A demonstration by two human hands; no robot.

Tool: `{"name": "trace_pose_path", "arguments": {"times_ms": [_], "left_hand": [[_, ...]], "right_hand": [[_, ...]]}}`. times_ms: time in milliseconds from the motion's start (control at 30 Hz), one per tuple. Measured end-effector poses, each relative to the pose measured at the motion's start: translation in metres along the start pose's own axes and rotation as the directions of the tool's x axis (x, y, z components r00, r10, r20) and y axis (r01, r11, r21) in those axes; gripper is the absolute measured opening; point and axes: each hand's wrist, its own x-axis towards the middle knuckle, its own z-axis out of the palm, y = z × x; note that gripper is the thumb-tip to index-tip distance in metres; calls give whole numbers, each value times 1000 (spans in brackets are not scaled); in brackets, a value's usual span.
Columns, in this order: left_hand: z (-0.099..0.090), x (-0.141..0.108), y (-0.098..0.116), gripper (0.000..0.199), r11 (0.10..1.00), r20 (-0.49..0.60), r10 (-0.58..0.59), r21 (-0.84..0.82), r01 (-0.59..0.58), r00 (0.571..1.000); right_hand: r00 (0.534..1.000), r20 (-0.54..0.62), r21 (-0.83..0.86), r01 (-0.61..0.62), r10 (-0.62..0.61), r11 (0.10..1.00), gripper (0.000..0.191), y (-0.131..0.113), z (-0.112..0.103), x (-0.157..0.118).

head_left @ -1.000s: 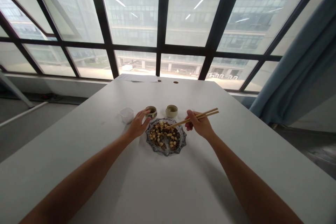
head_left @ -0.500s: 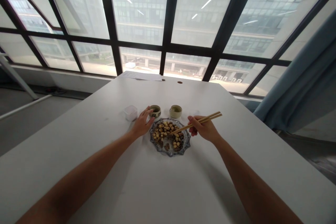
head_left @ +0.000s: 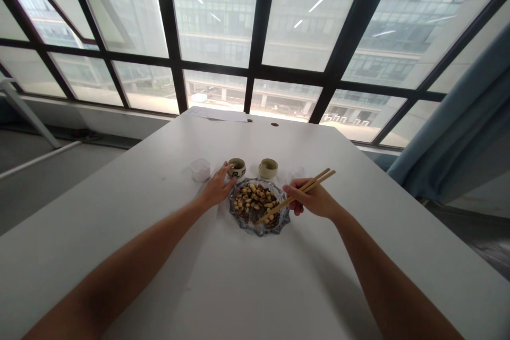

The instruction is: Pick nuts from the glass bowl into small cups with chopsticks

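Observation:
A scalloped glass bowl (head_left: pixel 258 231) holds peanuts (head_left: pixel 255 196) and darker pieces among them. My right hand (head_left: pixel 308 199) is closed around a pair of wooden chopsticks (head_left: pixel 319 179), whose tips reach down into the front part of the bowl. Fingers spread, my left hand (head_left: pixel 218 187) rests at the bowl's left rim, its fingertips against a small cup with dark characters (head_left: pixel 238 172). A second, plain greenish cup (head_left: pixel 268 169) stands behind the bowl, to the right of the first.
A small clear plastic box (head_left: pixel 200 171) is left of the cups. Another transparent item (head_left: pixel 297 172) sits behind my right hand. Papers (head_left: pixel 223 115) lie at the white table's far edge, near the windows.
The chopstick tips have moved toward the front of the bowl, and peanuts there have shifted over the bare patch. My left hand keeps its place by the cup.

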Motion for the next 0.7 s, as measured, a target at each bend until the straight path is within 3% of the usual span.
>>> {"name": "trace_pose_path", "arguments": {"times_ms": [133,233,367,533,700], "left_hand": [[0,0,0,56,1000,-1,11,4,-11,1000],[-1,0,0,55,1000,1,10,4,-10,1000],[0,0,0,55,1000,0,11,2,-11,1000],[2,1,-3,56,1000,-3,20,6,-20,1000],[3,1,-6,56,1000,-8,19,-15,-19,1000]], "right_hand": [[982,-178,-13,55,-57,998,52,3,-7,2],[970,-229,-10,81,-81,997,54,1,-11,0],[978,-167,-57,114,-122,992,53,-8,-11,-6],[977,-9,-227,204,-211,952,48,-16,-6,-12],[982,0,-204,187,-191,961,48,-18,2,-12]]}}
